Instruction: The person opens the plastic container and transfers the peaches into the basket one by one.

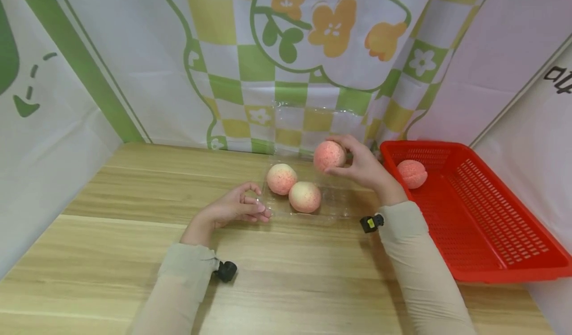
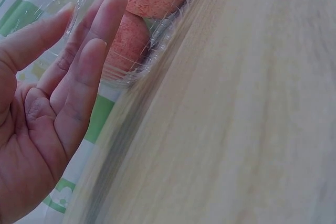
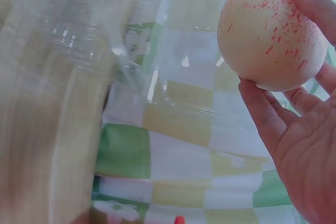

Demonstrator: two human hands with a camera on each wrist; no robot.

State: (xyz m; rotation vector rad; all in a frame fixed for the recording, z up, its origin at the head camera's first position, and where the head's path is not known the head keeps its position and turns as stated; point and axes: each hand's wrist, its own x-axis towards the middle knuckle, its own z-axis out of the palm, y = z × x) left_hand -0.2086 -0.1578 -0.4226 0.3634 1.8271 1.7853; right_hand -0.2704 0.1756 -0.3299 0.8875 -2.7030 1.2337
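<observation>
My right hand (image 1: 364, 168) holds a pink and cream peach (image 1: 329, 156) above the right part of a clear plastic clamshell box (image 1: 335, 205). The right wrist view shows the peach's pale, red-speckled side between thumb and fingers. Two more peaches (image 1: 282, 179) (image 1: 305, 197) sit side by side in the box's left part. At the box's left edge, my left hand (image 1: 230, 208) pinches the clear rim between thumb and fingers, as the left wrist view shows. The box's lid (image 1: 317, 121) stands raised at the back.
A red plastic basket (image 1: 473, 255) stands at the right of the wooden table (image 1: 286, 285), with one pink peach (image 1: 412, 174) at its far left corner. Behind the table hangs a green and yellow checked curtain (image 1: 254, 62).
</observation>
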